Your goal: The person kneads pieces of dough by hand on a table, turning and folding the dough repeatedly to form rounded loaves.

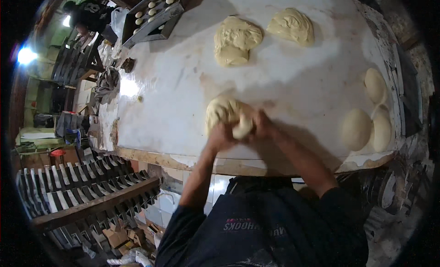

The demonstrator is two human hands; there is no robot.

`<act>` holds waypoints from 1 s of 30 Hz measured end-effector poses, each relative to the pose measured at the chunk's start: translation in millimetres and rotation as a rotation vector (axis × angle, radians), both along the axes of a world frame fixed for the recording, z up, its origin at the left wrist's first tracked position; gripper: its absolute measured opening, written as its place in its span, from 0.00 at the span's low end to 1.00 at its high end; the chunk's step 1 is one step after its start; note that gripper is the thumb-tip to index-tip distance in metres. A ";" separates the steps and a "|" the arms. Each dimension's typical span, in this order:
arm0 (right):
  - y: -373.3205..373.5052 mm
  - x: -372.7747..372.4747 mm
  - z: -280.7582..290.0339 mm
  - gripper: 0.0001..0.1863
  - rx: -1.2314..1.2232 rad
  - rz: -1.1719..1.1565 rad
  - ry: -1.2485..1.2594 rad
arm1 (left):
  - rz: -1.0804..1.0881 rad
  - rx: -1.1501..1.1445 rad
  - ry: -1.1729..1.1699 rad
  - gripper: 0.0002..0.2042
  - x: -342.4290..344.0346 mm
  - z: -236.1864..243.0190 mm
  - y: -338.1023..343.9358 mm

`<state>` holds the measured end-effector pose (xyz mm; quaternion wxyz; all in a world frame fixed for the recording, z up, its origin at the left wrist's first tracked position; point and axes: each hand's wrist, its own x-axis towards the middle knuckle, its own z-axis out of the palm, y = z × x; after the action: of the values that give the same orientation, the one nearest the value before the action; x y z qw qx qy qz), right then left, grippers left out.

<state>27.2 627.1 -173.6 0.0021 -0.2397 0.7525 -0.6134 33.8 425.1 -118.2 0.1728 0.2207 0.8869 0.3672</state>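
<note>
One wide pale table [169, 97] takes up most of the view from where I stand, white top, worn wooden edge. Metal tins [75, 184] are racked off its near left corner, beyond the edge. Worker in a dark top [275, 230] is at the near edge, arms out over the table. Tray [153, 37] sits on the far left corner.

Dough status, big to small:
- Two rough lumps [236, 40] [292, 26] at the far side, apart from each other, folded and uneven on top. I'd call these unworked; both left to do.
- One lump [221, 111] in hand, on the table near the front edge, about mid-width. Creased, with a bulge between the hands. Looks part-worked, not smooth yet.
- At least three smooth balls [356, 129] at the right end, grouped close. They read as finished shaping. Can't settle the count; one may be hidden.

Grip: left hand [222, 136] is curled on the lump's near side, right hand [260, 125] is closed around its right side. Both have hold of dough, fingers well bent; exact finger placement is too blurred to tell.

Smallest: little pale balls [152, 12] in rows in the tray.
</note>
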 end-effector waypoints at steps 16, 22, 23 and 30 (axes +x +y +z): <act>13.2 142.4 90.1 0.15 0.858 -0.199 0.427 | -0.294 0.101 0.523 0.18 82.2 48.8 -2.8; 82.3 102.8 52.8 0.22 0.410 0.523 -0.170 | -0.066 0.322 -0.061 0.16 83.7 -16.9 -23.1; 93.4 82.3 45.9 0.25 0.271 0.289 -0.291 | 0.055 0.066 -0.086 0.18 54.2 -20.2 -20.0; 79.1 51.2 -22.5 0.39 -0.343 -0.746 -0.635 | 0.191 -0.373 0.647 0.32 -101.2 -8.8 69.9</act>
<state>78.4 706.2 -196.2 -0.0281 0.2459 0.6376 -0.7295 -67.4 495.0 -127.0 -0.1136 0.2063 0.9638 0.1254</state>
